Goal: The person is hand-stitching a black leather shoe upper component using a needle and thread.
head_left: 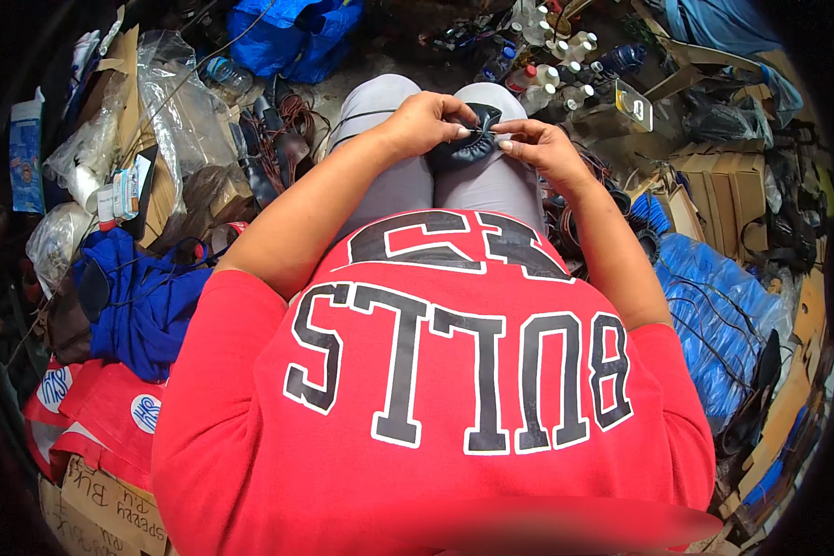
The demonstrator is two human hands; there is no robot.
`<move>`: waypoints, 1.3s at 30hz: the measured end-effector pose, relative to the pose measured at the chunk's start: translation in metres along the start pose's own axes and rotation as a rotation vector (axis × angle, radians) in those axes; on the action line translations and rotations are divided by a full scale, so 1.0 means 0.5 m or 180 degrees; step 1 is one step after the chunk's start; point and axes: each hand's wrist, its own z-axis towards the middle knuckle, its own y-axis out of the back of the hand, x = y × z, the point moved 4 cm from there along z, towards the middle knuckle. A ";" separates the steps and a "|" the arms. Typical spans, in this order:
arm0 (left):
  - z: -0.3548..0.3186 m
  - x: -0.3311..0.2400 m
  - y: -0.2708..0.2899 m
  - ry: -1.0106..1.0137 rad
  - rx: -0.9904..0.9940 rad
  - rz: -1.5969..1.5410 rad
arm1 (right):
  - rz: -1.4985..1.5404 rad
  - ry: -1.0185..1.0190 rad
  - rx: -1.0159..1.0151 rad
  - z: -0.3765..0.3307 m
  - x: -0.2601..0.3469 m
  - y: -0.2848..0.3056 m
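Over my knees I hold a small black leather-like piece [470,154] with a puckered, gathered edge; its exact kind is not clear. My left hand [426,123] pinches its upper edge between thumb and fingers. On the other side, my right hand [542,148] is closed in a pinch at the piece's right edge. Something thin, like a thread, seems to run between the fingertips, too fine to make out. A dark cord crosses my left knee beside the left hand. Grey trousers [389,190] cover the legs under the piece.
Several capped plastic bottles [537,79] stand beyond my right knee. A blue plastic bag [296,37] lies ahead, and clear plastic sheeting [181,102] to the left. Cardboard [723,199] and a blue plastic bundle [713,320] are at right. Blue cloth [144,296] lies near my left elbow.
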 end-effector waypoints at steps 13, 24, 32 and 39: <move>-0.002 -0.031 0.029 -0.0791 -0.0274 0.1291 | -0.0089 0.0286 -0.0080 0.012 0.000 0.044; -0.004 -0.061 -0.015 -0.0208 0.0181 0.1946 | -0.0683 0.0461 -0.0267 -0.051 -0.003 0.050; 0.000 -0.093 -0.030 -0.0615 0.0402 0.2690 | -0.2621 0.0755 -0.1187 0.023 0.011 0.160; -0.008 -0.089 -0.013 -0.0582 0.0442 0.2750 | -0.3734 0.1560 -0.0393 -0.030 0.152 0.012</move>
